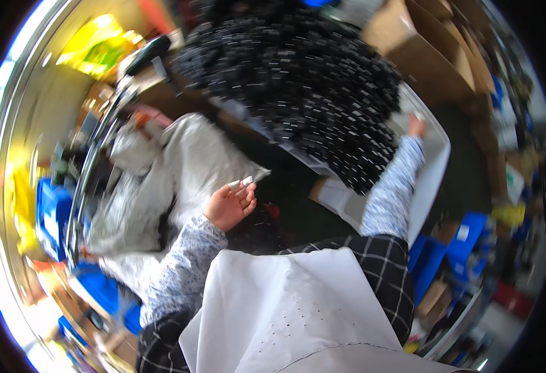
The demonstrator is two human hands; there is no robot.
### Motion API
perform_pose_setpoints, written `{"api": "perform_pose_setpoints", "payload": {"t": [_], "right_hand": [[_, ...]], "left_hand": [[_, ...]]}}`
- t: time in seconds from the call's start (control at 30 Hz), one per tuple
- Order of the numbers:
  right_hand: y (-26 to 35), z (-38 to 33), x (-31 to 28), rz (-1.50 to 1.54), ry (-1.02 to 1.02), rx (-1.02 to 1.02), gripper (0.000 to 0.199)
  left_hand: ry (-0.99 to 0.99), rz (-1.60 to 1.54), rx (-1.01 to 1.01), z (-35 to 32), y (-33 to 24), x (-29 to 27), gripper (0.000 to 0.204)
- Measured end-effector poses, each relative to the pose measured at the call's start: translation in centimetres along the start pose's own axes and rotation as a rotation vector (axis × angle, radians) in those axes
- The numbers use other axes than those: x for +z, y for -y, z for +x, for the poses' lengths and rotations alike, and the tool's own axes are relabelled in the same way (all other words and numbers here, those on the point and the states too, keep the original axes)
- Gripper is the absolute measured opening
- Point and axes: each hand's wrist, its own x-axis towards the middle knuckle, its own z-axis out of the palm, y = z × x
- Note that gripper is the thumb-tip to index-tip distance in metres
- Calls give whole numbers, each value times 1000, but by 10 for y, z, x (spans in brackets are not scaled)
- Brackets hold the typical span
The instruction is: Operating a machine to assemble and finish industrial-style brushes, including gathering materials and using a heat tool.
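My left hand (pixel 228 206) is held palm up over my lap, fingers loosely curled and apart, with nothing visible in it. White coverings wrap two of its fingertips. My right arm reaches forward, and my right hand (pixel 416 126) is at the right side of a large white tray (pixel 438 146), by the heap's edge. Motion blur hides what its fingers do, though a bit of white shows at the tips. A big heap of small black parts with pale glints (pixel 298 81) fills most of the tray.
Grey plastic sacks (pixel 192 161) lie to my left, beside a curved metal rail (pixel 89 161). An open cardboard box (pixel 428 53) stands at the far right. Blue bins (pixel 466 242) sit at lower right, and another blue bin (pixel 54 217) at left. A white cloth (pixel 291 304) covers my lap.
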Motion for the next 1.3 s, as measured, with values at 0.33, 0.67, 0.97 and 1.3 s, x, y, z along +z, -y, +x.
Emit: {"api": "perform_pose_setpoints", "payload": {"t": [0.33,0.67,0.97,1.3], "right_hand": [[129,-25,-103,142,-122,-279,34],[265,-254,-164,454,559,-968,31],[247,-354,-191,-38,1368,-1125,29],[194,-330,-188,-766,1813,-1036,28]], "left_hand": [[148,41,730,-171,-19,-70,33],[-203,-93,1506,-382,33,-234,41],[-1116,-340,1125,-441,103,-381,33],[-1428,177,656,-442,27,-522,60]]}}
